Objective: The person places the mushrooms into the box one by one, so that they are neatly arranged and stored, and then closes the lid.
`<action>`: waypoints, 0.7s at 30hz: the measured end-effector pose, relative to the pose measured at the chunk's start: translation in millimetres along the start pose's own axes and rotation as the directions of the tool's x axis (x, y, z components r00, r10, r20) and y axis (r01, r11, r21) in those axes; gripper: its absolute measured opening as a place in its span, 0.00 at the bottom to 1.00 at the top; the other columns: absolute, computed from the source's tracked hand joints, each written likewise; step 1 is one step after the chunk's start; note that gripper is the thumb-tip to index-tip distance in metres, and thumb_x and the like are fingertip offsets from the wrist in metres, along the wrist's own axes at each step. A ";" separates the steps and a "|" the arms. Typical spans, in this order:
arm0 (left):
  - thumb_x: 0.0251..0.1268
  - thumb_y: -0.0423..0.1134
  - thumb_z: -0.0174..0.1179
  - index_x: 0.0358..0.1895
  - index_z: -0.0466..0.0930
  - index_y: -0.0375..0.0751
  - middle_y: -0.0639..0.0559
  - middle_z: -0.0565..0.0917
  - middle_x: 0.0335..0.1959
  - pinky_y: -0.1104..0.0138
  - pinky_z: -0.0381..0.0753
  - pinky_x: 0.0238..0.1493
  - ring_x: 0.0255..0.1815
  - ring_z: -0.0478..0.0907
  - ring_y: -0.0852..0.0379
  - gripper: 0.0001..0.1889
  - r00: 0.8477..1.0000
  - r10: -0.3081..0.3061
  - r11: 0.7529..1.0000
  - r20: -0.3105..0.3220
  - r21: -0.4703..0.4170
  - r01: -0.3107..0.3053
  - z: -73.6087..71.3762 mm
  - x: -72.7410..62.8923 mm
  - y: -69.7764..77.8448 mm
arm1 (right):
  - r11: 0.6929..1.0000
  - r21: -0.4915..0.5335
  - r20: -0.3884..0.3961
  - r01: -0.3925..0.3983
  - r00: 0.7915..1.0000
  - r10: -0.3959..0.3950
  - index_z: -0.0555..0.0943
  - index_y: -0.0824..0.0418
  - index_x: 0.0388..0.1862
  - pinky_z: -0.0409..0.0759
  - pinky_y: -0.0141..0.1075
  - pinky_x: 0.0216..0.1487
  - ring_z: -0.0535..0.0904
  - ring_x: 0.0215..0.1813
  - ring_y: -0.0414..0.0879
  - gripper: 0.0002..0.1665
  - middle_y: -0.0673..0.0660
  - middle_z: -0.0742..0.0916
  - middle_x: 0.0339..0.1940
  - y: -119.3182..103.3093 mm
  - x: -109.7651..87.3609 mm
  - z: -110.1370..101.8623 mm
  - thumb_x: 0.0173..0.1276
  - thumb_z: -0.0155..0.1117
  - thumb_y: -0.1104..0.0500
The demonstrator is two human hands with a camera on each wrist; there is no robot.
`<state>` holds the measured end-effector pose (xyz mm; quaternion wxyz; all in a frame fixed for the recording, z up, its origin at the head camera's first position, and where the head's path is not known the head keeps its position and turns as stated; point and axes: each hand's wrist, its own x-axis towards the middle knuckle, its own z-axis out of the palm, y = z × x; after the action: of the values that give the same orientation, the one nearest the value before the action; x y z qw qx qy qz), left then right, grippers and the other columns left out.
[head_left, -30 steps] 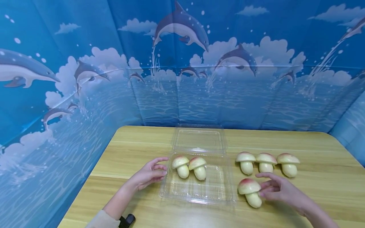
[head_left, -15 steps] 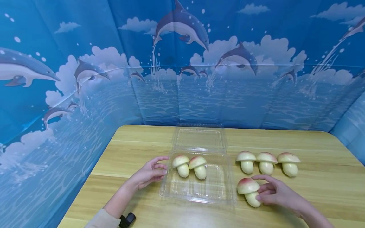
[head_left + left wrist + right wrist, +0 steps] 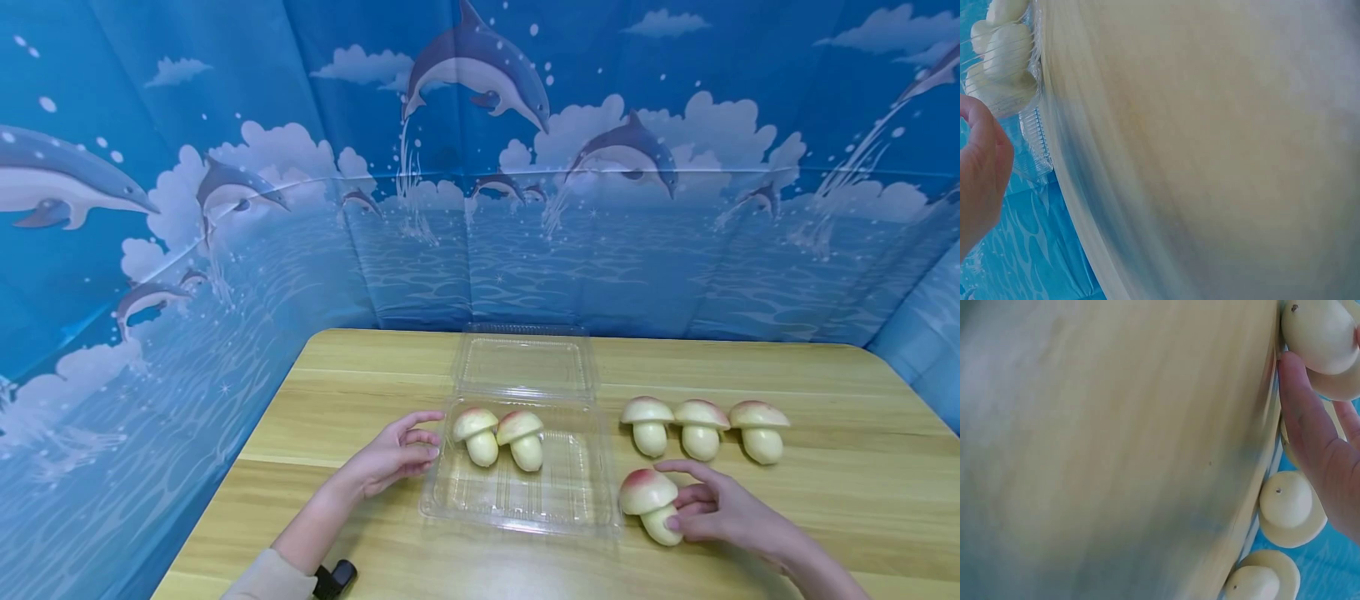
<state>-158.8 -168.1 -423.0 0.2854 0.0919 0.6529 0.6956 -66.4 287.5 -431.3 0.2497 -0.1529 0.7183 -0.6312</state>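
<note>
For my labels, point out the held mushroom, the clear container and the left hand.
Held mushroom [image 3: 648,497], head view: its cap.
Clear container [image 3: 564,473], head view: bare floor of its base.
Left hand [image 3: 392,458], head view: between wrist and fingers.

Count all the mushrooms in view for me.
6: two mushrooms in the clear container, three in a row on the table to its right, one held by the right hand. None seems hidden.

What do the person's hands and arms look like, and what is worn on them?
The left hand and right hand are bare, without gloves. A pale cream sleeve covers the left forearm; beside its cuff is a black device, seemingly strapped on. The right forearm shows no sleeve.
</note>
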 end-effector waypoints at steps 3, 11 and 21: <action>0.59 0.25 0.57 0.68 0.56 0.36 0.49 0.74 0.41 0.71 0.78 0.36 0.32 0.75 0.61 0.33 1.000 -0.001 1.000 -0.001 0.001 0.001 0.1 -0.3 0.0 | 1.000 0.004 0.003 -0.014 1.000 0.014 0.69 0.32 0.57 0.81 0.38 0.38 0.81 0.42 0.46 0.31 0.61 0.81 0.43 -0.7 1.0 1.1 0.66 0.58 0.67; 0.59 0.25 0.57 0.68 0.57 0.36 0.49 0.74 0.41 0.71 0.77 0.36 0.32 0.75 0.61 0.33 1.000 -0.006 1.000 -0.002 -0.002 0.006 -0.5 -0.2 -0.7 | 1.000 0.007 0.007 -0.025 1.000 0.025 0.70 0.33 0.57 0.81 0.38 0.38 0.80 0.42 0.46 0.30 0.62 0.81 0.43 -2.1 0.6 2.3 0.66 0.58 0.66; 0.59 0.26 0.57 0.68 0.56 0.36 0.48 0.74 0.42 0.71 0.77 0.36 0.32 0.75 0.60 0.33 1.000 -0.005 1.000 0.007 -0.004 0.005 -2.0 1.0 -1.4 | 0.998 0.050 0.026 -0.036 0.999 0.035 0.71 0.32 0.56 0.81 0.37 0.40 0.80 0.42 0.44 0.30 0.60 0.81 0.43 -1.2 1.8 1.0 0.66 0.57 0.66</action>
<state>-160.3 -169.3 -424.9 0.2896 0.0920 0.6507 0.6958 -67.4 285.5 -430.5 0.2735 -0.1415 0.7015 -0.6427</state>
